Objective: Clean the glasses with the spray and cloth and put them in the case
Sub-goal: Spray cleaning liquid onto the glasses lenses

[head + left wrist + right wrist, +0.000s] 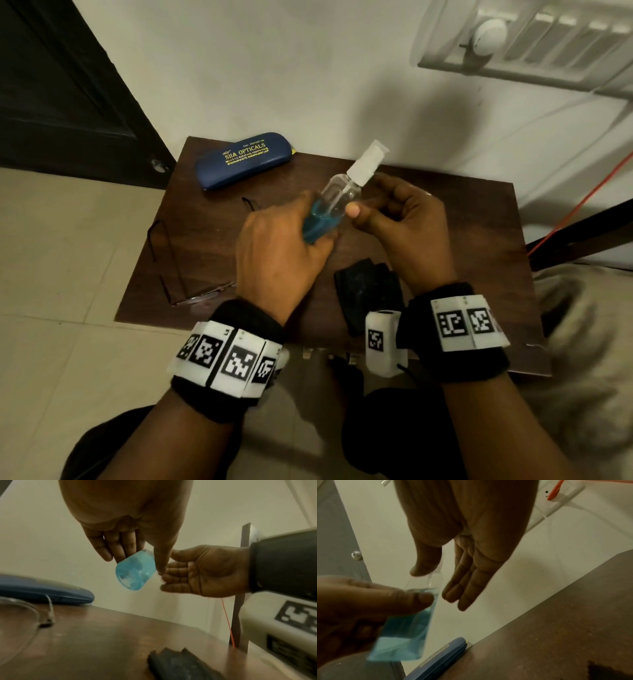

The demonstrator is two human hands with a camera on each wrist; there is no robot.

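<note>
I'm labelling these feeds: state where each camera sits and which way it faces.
Head: on the head, looking down at the table; both hands, wristbands show.
Left wrist: under the left hand, looking along it at the spray bottle; right hand too.
Right wrist: under the right hand, facing the wall.
All share the bottle and blue case.

From the head view, my left hand (277, 246) covers the lower half of the spray bottle (339, 192) and part of the glasses (178, 270). The case (436, 661) runs off the right wrist view's bottom edge, its lettering too blurred to read.
</note>
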